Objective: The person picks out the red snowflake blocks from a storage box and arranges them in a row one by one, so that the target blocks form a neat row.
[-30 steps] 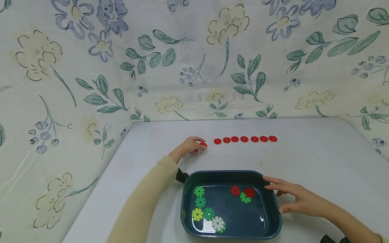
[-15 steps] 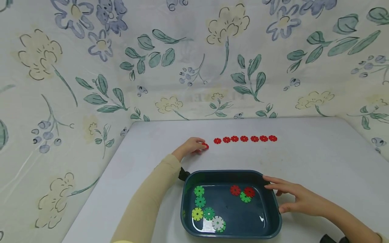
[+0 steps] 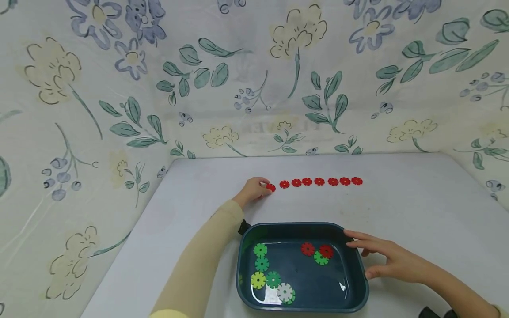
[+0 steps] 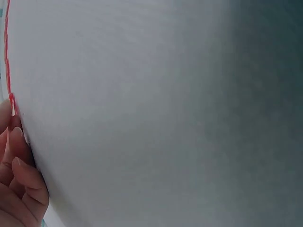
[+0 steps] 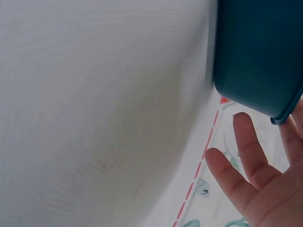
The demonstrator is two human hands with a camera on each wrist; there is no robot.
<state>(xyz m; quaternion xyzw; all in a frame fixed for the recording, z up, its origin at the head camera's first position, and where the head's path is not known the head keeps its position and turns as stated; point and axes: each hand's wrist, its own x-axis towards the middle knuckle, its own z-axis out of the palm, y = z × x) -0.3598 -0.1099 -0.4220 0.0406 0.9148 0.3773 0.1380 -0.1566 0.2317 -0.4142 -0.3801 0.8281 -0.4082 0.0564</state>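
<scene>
My left hand (image 3: 253,189) pinches a red notched plastic disc (image 3: 271,188) between thumb and fingertips, low over the table at the left end of a row. That row (image 3: 319,181) holds several matching red discs laid side by side. In the left wrist view, the fingers (image 4: 29,175) curl in at the left edge, with the held disc (image 4: 13,101) at their tips, seen edge-on. At the right end of a dark blue tray (image 3: 294,224), my right hand (image 3: 397,260) touches the rim with extended fingers. The right wrist view shows two straight fingers (image 5: 246,142) apart from the tray wall (image 5: 260,52).
Inside the tray lie several green discs (image 3: 273,279), a yellow disc (image 3: 258,280), a white disc (image 3: 285,292) and two red discs (image 3: 308,249). The white table (image 3: 417,198) ends at a flower-patterned cloth (image 3: 246,79) behind and on the sides.
My left hand has moved slightly right with the red disc, bringing it closer to the left end of the row. My right hand and the tray have stayed in place.
</scene>
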